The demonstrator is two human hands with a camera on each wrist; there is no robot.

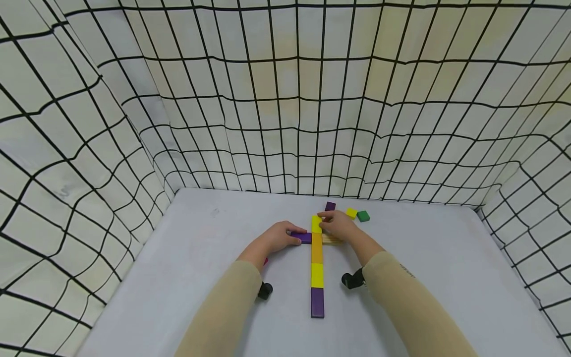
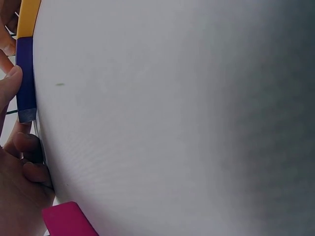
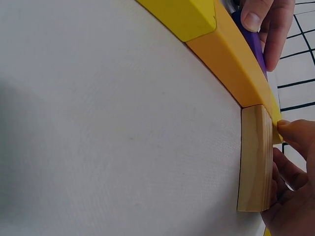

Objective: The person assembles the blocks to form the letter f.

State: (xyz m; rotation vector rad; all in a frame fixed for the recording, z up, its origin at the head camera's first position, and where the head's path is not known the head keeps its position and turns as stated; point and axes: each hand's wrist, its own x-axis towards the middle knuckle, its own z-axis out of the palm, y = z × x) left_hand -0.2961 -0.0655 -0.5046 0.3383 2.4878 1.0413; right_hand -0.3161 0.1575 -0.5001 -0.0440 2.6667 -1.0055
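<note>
On the white table, a column of blocks runs away from me: a purple block (image 1: 317, 303), a yellow block (image 1: 317, 275), an orange block (image 1: 316, 248) and a far yellow block (image 1: 316, 224). My left hand (image 1: 277, 236) pinches a second purple block (image 1: 305, 238) lying crosswise against the column's left side. On the right side, a plain wooden block (image 3: 254, 160) lies crosswise, its end touching the orange block. My right hand (image 1: 339, 225) holds the far yellow block between thumb and fingers, reaching over the wooden block.
Beyond my right hand lie a dark purple block (image 1: 330, 206), a small yellow block (image 1: 351, 213) and a green block (image 1: 363, 216). A pink block (image 2: 70, 219) sits by my left wrist. Black netting (image 1: 298, 99) over pale walls encloses the table.
</note>
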